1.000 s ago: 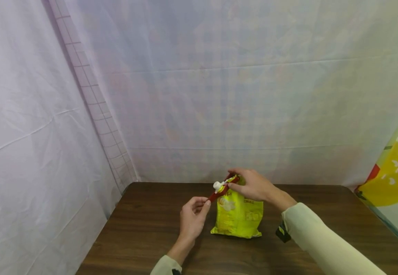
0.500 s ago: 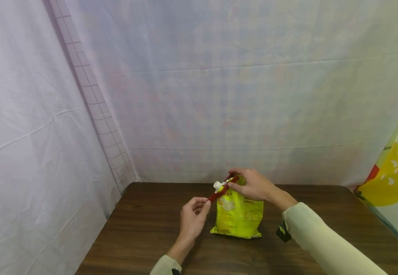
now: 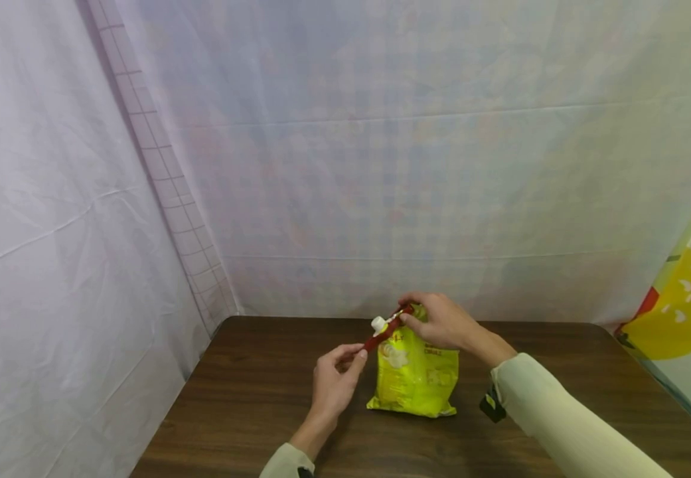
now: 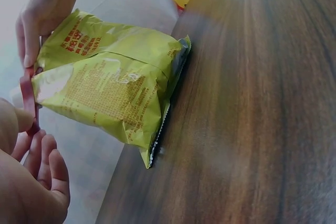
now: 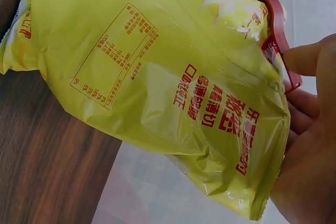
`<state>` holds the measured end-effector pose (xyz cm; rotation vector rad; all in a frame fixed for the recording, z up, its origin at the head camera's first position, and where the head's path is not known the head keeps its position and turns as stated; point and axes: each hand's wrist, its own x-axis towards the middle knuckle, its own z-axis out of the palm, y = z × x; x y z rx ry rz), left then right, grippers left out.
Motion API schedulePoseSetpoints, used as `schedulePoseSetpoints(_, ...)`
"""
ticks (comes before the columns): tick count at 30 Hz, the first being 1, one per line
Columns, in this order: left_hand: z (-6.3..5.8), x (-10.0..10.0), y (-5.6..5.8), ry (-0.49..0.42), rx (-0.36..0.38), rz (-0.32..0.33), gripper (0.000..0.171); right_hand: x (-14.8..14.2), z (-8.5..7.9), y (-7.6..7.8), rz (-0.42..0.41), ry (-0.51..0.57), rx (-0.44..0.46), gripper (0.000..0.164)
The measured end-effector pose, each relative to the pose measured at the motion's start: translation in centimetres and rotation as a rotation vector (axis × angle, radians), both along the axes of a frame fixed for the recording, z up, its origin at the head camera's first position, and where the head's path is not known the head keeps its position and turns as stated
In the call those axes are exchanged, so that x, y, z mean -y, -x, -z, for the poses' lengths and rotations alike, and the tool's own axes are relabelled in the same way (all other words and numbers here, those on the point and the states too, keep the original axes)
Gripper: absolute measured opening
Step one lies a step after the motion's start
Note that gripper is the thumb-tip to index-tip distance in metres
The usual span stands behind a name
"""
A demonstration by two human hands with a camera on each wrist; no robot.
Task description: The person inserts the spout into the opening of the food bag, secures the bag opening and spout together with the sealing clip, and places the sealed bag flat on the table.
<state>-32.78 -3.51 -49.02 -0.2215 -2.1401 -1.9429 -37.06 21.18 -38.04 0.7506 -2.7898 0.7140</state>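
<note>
A yellow snack bag (image 3: 417, 382) with red print stands upright on the table. Across its top lies a red bag clip (image 3: 376, 340) with a white cap (image 3: 378, 324) on it. My left hand (image 3: 334, 382) pinches the near left end of the clip between thumb and fingers. At the far end, my right hand (image 3: 443, 322) grips the clip and the bag's top corner, thumb in front. The right wrist view shows that thumb on the red clip (image 5: 278, 30); the fingers behind are partly hidden by the bag (image 5: 168, 66). In the left wrist view the bag (image 4: 110, 77) hangs between both hands.
The dark wooden table (image 3: 249, 392) reaches back to a pale curtain (image 3: 441, 166). Another white curtain (image 3: 52, 265) hangs at the left. On the right side is a white panel with a yellow shape (image 3: 680, 312).
The right thumb has shifted slightly along the clip toward its far end. The bag has moved a touch to the right. The left hand stays almost in place.
</note>
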Motion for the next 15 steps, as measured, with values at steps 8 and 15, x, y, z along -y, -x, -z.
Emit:
schedulePoseSetpoints(8, 0.07, -0.07, 0.08, 0.013, -0.002, 0.001, 0.017, 0.12, -0.16, -0.06, -0.01, 0.02, -0.003, 0.027)
schedulePoseSetpoints(15, 0.13, 0.03, 0.08, 0.012, -0.006, 0.01, 0.017, 0.13, -0.19, -0.13, -0.006, 0.025, 0.0, 0.023)
